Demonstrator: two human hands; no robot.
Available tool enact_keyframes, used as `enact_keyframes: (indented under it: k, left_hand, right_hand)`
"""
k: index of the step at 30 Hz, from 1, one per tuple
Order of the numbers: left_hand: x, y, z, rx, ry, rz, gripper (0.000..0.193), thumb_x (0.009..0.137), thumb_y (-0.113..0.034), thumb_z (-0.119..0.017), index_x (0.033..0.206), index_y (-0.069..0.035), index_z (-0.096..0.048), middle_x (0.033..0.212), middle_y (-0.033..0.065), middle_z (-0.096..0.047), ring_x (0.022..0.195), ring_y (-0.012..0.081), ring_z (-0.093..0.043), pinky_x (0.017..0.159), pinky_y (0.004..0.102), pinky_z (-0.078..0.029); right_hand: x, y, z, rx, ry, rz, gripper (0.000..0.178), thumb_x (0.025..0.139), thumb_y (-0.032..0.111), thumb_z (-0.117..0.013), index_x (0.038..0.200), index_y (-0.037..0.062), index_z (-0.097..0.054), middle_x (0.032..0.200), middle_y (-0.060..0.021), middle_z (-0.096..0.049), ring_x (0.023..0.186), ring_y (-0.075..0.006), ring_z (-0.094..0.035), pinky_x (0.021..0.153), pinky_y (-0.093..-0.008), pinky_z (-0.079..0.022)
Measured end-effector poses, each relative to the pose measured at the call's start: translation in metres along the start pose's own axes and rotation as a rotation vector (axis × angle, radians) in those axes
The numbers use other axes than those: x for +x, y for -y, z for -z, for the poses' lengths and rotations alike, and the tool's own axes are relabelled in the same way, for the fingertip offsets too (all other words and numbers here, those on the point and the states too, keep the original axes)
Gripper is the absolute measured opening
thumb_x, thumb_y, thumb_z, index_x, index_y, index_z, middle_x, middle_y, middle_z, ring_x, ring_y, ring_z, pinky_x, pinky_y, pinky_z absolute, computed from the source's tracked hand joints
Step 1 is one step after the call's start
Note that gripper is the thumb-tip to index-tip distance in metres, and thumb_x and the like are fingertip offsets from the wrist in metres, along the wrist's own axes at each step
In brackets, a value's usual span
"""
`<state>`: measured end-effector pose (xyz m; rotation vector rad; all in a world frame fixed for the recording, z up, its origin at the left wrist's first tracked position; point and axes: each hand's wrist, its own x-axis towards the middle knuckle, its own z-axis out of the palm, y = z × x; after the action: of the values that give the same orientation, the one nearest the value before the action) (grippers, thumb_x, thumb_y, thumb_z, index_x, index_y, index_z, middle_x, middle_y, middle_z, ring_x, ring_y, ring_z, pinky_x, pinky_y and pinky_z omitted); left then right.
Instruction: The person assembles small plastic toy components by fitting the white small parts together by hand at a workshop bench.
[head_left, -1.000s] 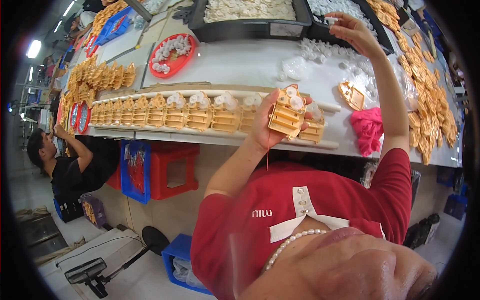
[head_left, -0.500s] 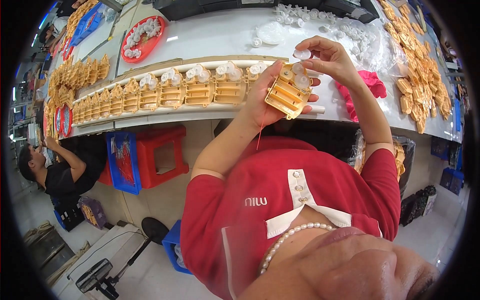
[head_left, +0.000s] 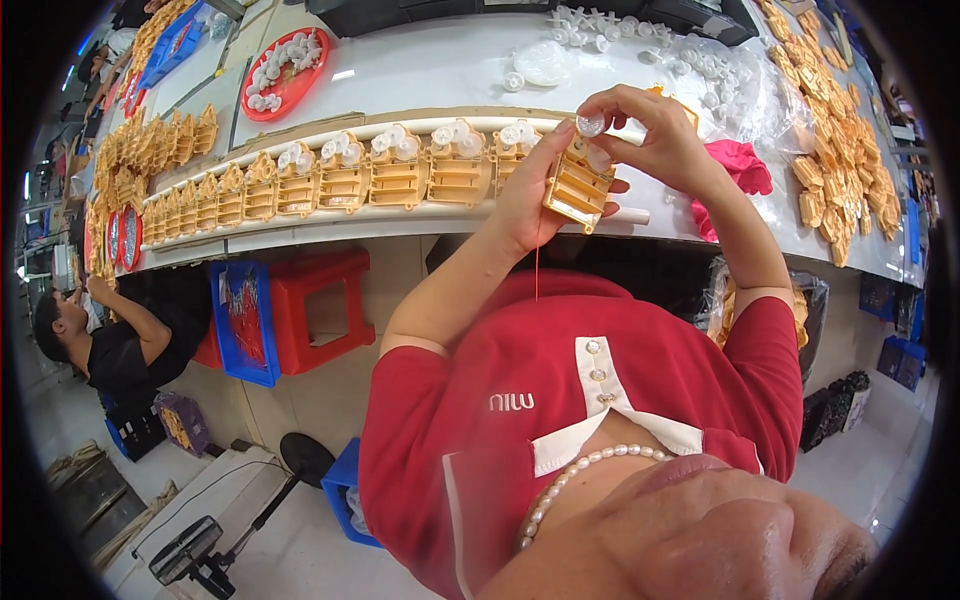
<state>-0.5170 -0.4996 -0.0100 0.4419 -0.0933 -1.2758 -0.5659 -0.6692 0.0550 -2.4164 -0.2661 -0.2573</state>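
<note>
A yellow plastic housing [head_left: 579, 190] with slotted compartments is gripped by my left hand [head_left: 528, 198], its fingers wrapped behind it. From its lower side hangs a thin red wire [head_left: 537, 270]. At the housing's upper end, my right hand [head_left: 655, 140] pinches a translucent white plastic wheel [head_left: 591, 124] between thumb and fingers. Another white wheel [head_left: 598, 157] sits in the housing just below it. Whether the pinched wheel touches the housing I cannot tell.
To the left, a row of similar yellow housings [head_left: 397, 182] stands along a white rail. Beyond it lies a red tray [head_left: 318, 62] of white parts. Loose white parts [head_left: 600, 30], a pink cloth [head_left: 738, 168] and piled yellow housings [head_left: 835, 170] lie right. A person [head_left: 125, 325] works far left.
The housing has turned in my left hand and moved slightly left. My right hand has brought the white wheel lower, against or close over the housing's upper end.
</note>
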Motion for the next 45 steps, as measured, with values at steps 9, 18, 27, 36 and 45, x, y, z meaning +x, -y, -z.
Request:
enact_keyframes:
  k: [9, 18, 27, 36, 45]
  left_hand:
    - [0.006, 0.002, -0.003, 0.069, 0.002, -0.068, 0.05, 0.093, -0.045, -0.041, 0.124, -0.006, -0.044, 0.113, 0.015, -0.055, 0.1, 0.0331, -0.058, 0.075, 0.0421, -0.053]
    - [0.016, 0.006, 0.0, -0.12, 0.005, -0.081, 0.042, 0.093, -0.043, -0.043, 0.119, -0.009, -0.044, 0.114, 0.0206, -0.055, 0.099, 0.0341, -0.059, 0.076, 0.0442, -0.054]
    - [0.033, 0.024, -0.008, -0.028, 0.166, 0.11, 0.062, 0.093, -0.051, -0.034, 0.133, -0.004, -0.036, 0.126, 0.0248, -0.046, 0.107, 0.0409, -0.054, 0.081, 0.0481, -0.052]
    - [0.038, 0.024, 0.002, 0.096, 0.194, 0.079, 0.064, 0.093, -0.053, -0.031, 0.132, -0.002, -0.037, 0.122, 0.0228, -0.05, 0.103, 0.0405, -0.057, 0.075, 0.0453, -0.055]
    - [0.045, 0.023, 0.004, 0.143, 0.1, -0.009, 0.059, 0.092, -0.05, -0.042, 0.13, -0.006, -0.037, 0.112, 0.016, -0.055, 0.094, 0.0302, -0.063, 0.071, 0.0378, -0.057]
  right_hand:
    - [-0.011, -0.005, 0.008, 0.217, -0.1, -0.244, 0.025, 0.078, -0.003, -0.061, 0.102, 0.0014, -0.058, 0.09, -0.0016, -0.061, 0.079, -0.0075, -0.058, 0.073, -0.0225, -0.048]
    - [-0.068, -0.053, 0.02, 0.088, -0.052, -0.582, 0.027, 0.08, 0.001, -0.062, 0.107, 0.0018, -0.057, 0.09, 0.0006, -0.058, 0.083, -0.0053, -0.054, 0.073, -0.0208, -0.046]
    - [-0.074, -0.059, 0.011, 0.813, -0.239, -0.307, 0.028, 0.089, 0.019, -0.058, 0.112, 0.0022, -0.054, 0.106, -0.0074, -0.06, 0.105, -0.0146, -0.054, 0.094, -0.0296, -0.039]
    - [-0.061, -0.059, 0.006, 0.681, -0.059, -0.264, 0.018, 0.088, 0.015, -0.059, 0.105, 0.0061, -0.06, 0.119, -0.0056, -0.052, 0.097, -0.0108, -0.054, 0.07, -0.0235, -0.048]
    - [-0.053, -0.057, 0.017, 0.755, -0.026, -0.451, 0.014, 0.087, 0.019, -0.059, 0.089, 0.0052, -0.062, 0.123, -0.0082, -0.049, 0.091, -0.0089, -0.053, 0.08, -0.0262, -0.044]
